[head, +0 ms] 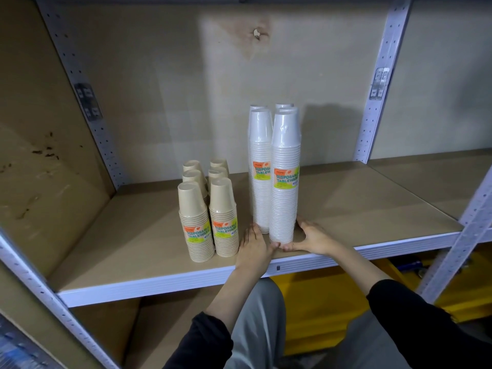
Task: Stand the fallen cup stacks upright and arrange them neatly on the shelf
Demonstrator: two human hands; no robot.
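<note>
- Head view: a brown shelf (359, 209) with a pale front rail (159, 284), carried by perforated pale uprights (378, 83) in front of a stained wall (186, 89).
- White stacks (261, 155) of cups, tall and wrapped in clear film, stand upright near the middle of the shelf, in two close rows running from front to back.
- The front white stack (285, 155) is the nearest in the right-hand row. It stands upright close to the front edge and touches its neighbour on the left.
- Beige stacks (223, 203), much shorter, stand upright just left of the white ones, six in two rows of three.
- Labels (286, 179) reading "DISPOSABLE TABLEWARE" face forward on the front stack of each row.
- The left hand (253, 249) lies on the shelf between the beige and white groups. Its fingers (255, 230) are straight and point toward the back, and its thumb tip touches the base of the front white stack.
- The right hand (315, 238) cups the same base from the right, with its thumb in front and its fingers (302, 223) curved round the far side.
- Black sleeves (415, 323) cover both forearms.
- A yellow object (319, 310) lies below the shelf, though what it is cannot be told.
</note>
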